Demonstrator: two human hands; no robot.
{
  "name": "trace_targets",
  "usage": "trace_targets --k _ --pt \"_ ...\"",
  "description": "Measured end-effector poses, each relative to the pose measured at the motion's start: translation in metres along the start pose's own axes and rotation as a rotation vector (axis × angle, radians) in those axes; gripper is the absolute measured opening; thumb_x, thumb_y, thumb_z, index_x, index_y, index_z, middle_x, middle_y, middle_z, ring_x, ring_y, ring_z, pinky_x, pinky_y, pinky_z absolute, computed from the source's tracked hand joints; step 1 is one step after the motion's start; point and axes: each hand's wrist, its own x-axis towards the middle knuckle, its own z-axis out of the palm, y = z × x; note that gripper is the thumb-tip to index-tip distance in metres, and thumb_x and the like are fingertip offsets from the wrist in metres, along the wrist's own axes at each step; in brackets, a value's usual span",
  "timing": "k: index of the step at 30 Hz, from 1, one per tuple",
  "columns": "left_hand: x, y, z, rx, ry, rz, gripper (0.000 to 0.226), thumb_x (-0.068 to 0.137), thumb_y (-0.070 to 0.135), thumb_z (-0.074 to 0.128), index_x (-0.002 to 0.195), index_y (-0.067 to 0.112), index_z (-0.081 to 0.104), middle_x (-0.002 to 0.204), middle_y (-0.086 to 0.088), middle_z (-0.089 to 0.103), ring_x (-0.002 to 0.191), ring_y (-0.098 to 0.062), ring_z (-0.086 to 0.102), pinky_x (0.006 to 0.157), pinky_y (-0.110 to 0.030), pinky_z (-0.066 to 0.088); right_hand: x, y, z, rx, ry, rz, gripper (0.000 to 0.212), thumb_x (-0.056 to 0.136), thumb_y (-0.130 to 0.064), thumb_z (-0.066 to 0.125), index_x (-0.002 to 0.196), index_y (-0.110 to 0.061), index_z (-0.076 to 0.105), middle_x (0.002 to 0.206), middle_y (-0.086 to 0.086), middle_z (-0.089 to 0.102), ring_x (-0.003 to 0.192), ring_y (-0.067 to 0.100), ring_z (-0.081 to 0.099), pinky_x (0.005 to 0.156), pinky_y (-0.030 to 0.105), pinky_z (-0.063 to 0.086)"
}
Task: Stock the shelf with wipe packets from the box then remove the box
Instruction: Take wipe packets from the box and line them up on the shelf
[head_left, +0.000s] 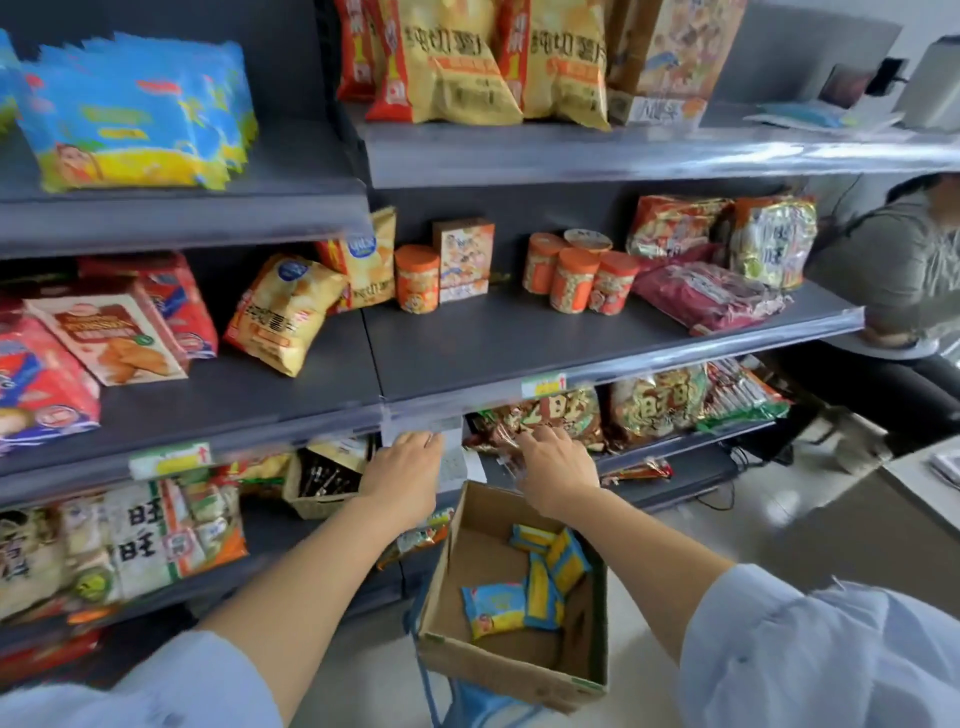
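An open cardboard box (519, 670) stands low in front of the shelving. Several blue and yellow wipe packets (524, 582) lie loose in it. Both my hands reach over the box to the low shelf (670, 452). My left hand (402, 470) has its fingers stretched forward, touching a white packet stack (457, 460) at the shelf's front. My right hand (556, 467) lies just right of that stack, in front of red and gold snack bags (550, 415). Its fingertips point away from me, and whether they hold anything is unclear.
A wicker basket (317, 488) sits left of my left hand. Snack bags and orange canisters (571, 278) fill the shelves above. Large blue and yellow packs (135, 114) stand on the top left shelf. A seated person (893, 270) is at the right, and something blue (478, 701) lies under the box.
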Motion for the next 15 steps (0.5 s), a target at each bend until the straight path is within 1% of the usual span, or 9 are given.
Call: trace_targets --k 2,4,6,8,11,13,15 --pt "0.013 0.02 0.027 -0.03 -0.045 -0.001 0.058 0.094 0.014 0.053 0.146 0.014 0.028 0.147 -0.002 0.036 0.136 -0.022 0.031 0.106 -0.038 0.038 0.005 0.022 0.024 -0.006 -0.083 -0.012 0.05 0.092 -0.022 0.056 0.139 -0.017 0.038 0.138 0.009 0.041 0.129 0.031 0.036 0.101 0.04 0.037" --pt "0.023 0.037 0.052 -0.049 -0.085 0.004 0.057 0.094 0.015 0.052 0.146 0.015 0.029 0.147 -0.003 0.037 0.136 -0.022 0.032 0.106 -0.037 0.037 0.01 0.041 0.046 -0.01 -0.146 -0.026 0.048 0.093 -0.025 0.055 0.138 -0.017 0.039 0.138 0.009 0.042 0.129 0.031 0.036 0.103 0.04 0.036" --pt "0.032 0.052 0.077 -0.056 -0.136 0.016 0.057 0.095 0.015 0.051 0.147 0.014 0.027 0.148 -0.004 0.034 0.137 -0.022 0.03 0.105 -0.037 0.038 0.015 0.057 0.069 -0.001 -0.204 -0.034 0.05 0.093 -0.028 0.055 0.14 -0.017 0.039 0.141 0.009 0.041 0.131 0.03 0.035 0.105 0.04 0.035" --pt "0.039 0.063 0.101 -0.062 -0.21 0.014 0.057 0.095 0.016 0.052 0.147 0.013 0.027 0.148 -0.004 0.034 0.137 -0.023 0.031 0.104 -0.039 0.039 0.019 0.068 0.094 0.016 -0.255 -0.04 0.051 0.093 -0.028 0.055 0.14 -0.017 0.039 0.141 0.008 0.042 0.131 0.029 0.035 0.106 0.04 0.035" --pt "0.05 0.074 0.143 -0.062 -0.303 -0.006 0.048 0.094 0.015 0.053 0.14 0.015 0.037 0.142 -0.003 0.04 0.132 -0.024 0.037 0.101 -0.039 0.041 0.025 0.078 0.133 0.034 -0.315 -0.041 0.046 0.092 -0.029 0.055 0.135 -0.017 0.045 0.136 0.009 0.046 0.128 0.03 0.038 0.103 0.04 0.035" --pt "0.057 0.078 0.172 -0.063 -0.351 -0.003 0.043 0.092 0.013 0.054 0.134 0.015 0.043 0.136 -0.003 0.044 0.129 -0.024 0.04 0.098 -0.04 0.043 0.031 0.083 0.163 0.042 -0.359 -0.035 0.048 0.091 -0.034 0.057 0.134 -0.016 0.046 0.133 0.009 0.049 0.126 0.029 0.04 0.101 0.039 0.036" --pt "0.064 0.079 0.204 -0.063 -0.387 0.015 0.04 0.091 0.016 0.056 0.129 0.016 0.046 0.13 -0.003 0.047 0.126 -0.023 0.041 0.096 -0.038 0.044 0.035 0.085 0.197 0.057 -0.405 -0.015 0.051 0.089 -0.039 0.059 0.133 -0.016 0.047 0.132 0.009 0.05 0.126 0.029 0.041 0.1 0.039 0.038"
